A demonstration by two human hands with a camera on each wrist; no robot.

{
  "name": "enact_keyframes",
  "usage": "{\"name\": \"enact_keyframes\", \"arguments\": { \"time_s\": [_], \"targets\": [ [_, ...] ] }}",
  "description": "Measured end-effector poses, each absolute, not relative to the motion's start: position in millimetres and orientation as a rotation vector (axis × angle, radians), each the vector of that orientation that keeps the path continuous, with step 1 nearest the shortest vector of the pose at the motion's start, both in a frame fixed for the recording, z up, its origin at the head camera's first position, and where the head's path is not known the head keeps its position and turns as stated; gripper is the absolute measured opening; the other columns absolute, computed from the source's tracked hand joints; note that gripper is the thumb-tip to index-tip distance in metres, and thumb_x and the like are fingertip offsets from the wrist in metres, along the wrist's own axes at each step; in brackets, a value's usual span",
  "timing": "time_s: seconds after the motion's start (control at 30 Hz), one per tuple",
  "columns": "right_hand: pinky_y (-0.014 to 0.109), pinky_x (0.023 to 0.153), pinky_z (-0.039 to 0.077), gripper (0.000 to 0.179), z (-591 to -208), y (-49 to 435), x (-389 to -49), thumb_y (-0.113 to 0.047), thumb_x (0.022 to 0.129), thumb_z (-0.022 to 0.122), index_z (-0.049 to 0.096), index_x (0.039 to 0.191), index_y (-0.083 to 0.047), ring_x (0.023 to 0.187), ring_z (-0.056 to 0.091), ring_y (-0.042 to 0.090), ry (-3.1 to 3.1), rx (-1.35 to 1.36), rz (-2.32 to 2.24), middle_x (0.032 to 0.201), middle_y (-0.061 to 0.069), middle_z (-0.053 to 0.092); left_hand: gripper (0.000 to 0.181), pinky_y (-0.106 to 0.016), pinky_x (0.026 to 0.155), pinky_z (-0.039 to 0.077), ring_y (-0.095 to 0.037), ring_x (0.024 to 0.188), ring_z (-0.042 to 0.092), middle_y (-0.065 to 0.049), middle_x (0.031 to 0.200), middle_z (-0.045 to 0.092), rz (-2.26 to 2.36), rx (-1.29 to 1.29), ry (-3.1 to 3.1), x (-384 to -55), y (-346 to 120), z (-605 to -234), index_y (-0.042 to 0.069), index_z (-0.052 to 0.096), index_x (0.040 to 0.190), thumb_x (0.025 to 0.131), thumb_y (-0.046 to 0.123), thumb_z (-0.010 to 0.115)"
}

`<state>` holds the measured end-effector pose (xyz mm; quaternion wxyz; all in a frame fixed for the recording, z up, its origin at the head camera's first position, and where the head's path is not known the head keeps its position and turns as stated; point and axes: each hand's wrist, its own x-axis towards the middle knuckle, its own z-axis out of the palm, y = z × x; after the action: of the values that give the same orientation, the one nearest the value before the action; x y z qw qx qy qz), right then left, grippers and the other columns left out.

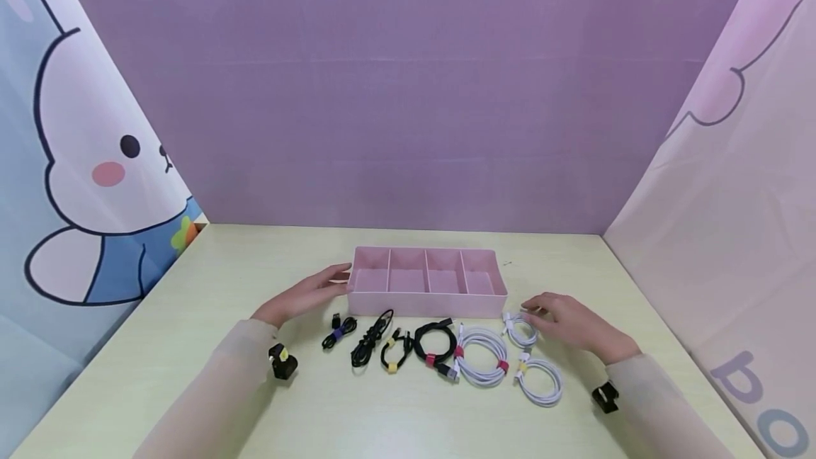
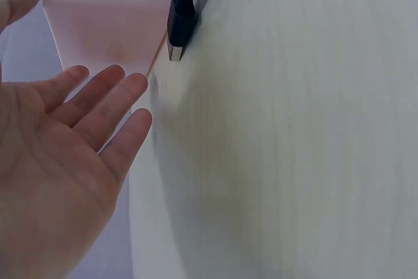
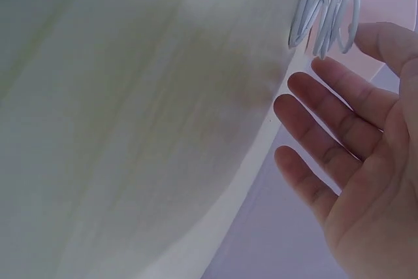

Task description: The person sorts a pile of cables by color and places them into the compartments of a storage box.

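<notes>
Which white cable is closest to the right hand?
The smallest white cable, beside the tray: the right hand is at its edge. The red-tied white cable and yellow-tied white cable lie farther off.

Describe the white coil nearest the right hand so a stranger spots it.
Find the pink tray on the table. Just off its near right corner, by the right hand, is a small white coil. It looks smaller than the red-tied white coil and the yellow-tied white coil, showing neither tie colour.

We see a pink box (image 1: 427, 304) with four parts, sitting flat. We see a small looped white cable (image 1: 513, 328) near its front right corner.
</notes>
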<state>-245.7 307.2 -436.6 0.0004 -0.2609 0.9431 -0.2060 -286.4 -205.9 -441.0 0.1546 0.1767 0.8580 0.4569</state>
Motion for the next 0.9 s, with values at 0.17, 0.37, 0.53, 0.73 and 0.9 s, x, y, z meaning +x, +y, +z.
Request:
{"name": "enact_keyframes", "arguments": {
  "time_s": [0.17, 0.37, 0.53, 0.73, 0.9],
  "targets": [
    [0.034, 0.079, 0.059, 0.027, -436.7, 306.9, -246.9, -0.018, 0.098, 0.066, 0.070, 0.117, 0.000, 0.092, 0.067, 0.017, 2.915, -0.838, -0.720, 0.108, 0.006, 0.070, 0.076, -0.067, 0.115, 0.018, -0.038, 0.145, 0.029, -0.011, 0.159, 0.034, 1.372, 0.417, 2.384, -285.8, -205.6, -440.7, 0.021, 0.025, 0.160, 0.099, 0.056, 0.053],
    [0.032, 0.077, 0.057, 0.027, -437.7, 305.9, -246.1, -0.018, 0.098, 0.066, 0.070, 0.117, 0.000, 0.091, 0.065, 0.016, 2.898, -0.796, -0.773, 0.108, 0.003, 0.070, 0.074, -0.056, 0.119, 0.021, -0.030, 0.145, 0.032, -0.006, 0.161, 0.032, 1.483, 0.403, 2.256, -288.2, -206.4, -442.3, 0.020, 0.023, 0.161, 0.101, 0.048, 0.055],
    [0.032, 0.078, 0.056, 0.026, -437.3, 304.9, -245.4, -0.018, 0.098, 0.066, 0.071, 0.118, -0.001, 0.092, 0.064, 0.015, 2.892, -0.722, -0.809, 0.107, 0.002, 0.070, 0.073, -0.049, 0.120, 0.024, -0.029, 0.145, 0.032, -0.006, 0.161, 0.031, 1.516, 0.414, 2.224, -289.7, -205.3, -444.0, 0.018, 0.021, 0.161, 0.102, 0.044, 0.055],
    [0.032, 0.077, 0.055, 0.028, -436.3, 303.4, -245.3, -0.021, 0.099, 0.064, 0.072, 0.117, -0.002, 0.091, 0.062, 0.014, 2.890, -0.668, -0.799, 0.105, 0.001, 0.070, 0.067, -0.046, 0.121, 0.022, -0.028, 0.148, 0.026, -0.005, 0.165, 0.022, 1.540, 0.453, 2.188, -288.5, -203.7, -444.7, 0.015, 0.017, 0.162, 0.106, 0.034, 0.050],
    [0.034, 0.079, 0.055, 0.027, -435.9, 302.8, -243.9, -0.021, 0.099, 0.064, 0.073, 0.116, -0.002, 0.092, 0.062, 0.014, 2.892, -0.658, -0.795, 0.105, 0.002, 0.070, 0.066, -0.045, 0.121, 0.022, -0.028, 0.149, 0.024, -0.005, 0.165, 0.020, 1.521, 0.464, 2.179, -286.3, -202.4, -443.5, 0.015, 0.015, 0.162, 0.107, 0.031, 0.047]
  ]
}}
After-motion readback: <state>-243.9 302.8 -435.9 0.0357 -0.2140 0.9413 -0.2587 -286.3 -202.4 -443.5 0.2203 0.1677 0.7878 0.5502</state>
